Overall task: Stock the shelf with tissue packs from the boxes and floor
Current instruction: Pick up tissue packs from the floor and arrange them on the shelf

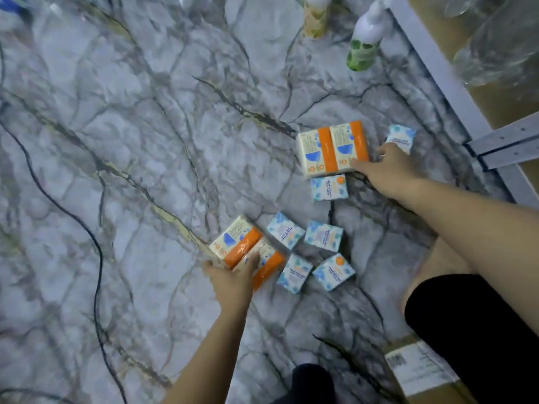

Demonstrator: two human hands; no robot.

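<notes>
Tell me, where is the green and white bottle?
The green and white bottle stands on the marble floor at the top right of the head view, beside the grey shelf frame and right of a yellow bottle.

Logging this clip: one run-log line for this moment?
left hand: grips orange-banded tissue pack | right hand: touches second orange-banded pack | small blue packs: on floor

Marble-patterned floor (131, 158) bearing two orange-banded twin tissue packs, one upper right (332, 148) and one lower centre (248, 250), six small blue-and-white tissue packs (323, 235) scattered near them, two bottles (364, 39) at the top edge, and a labelled cardboard box (420, 371) at lower right.
</notes>
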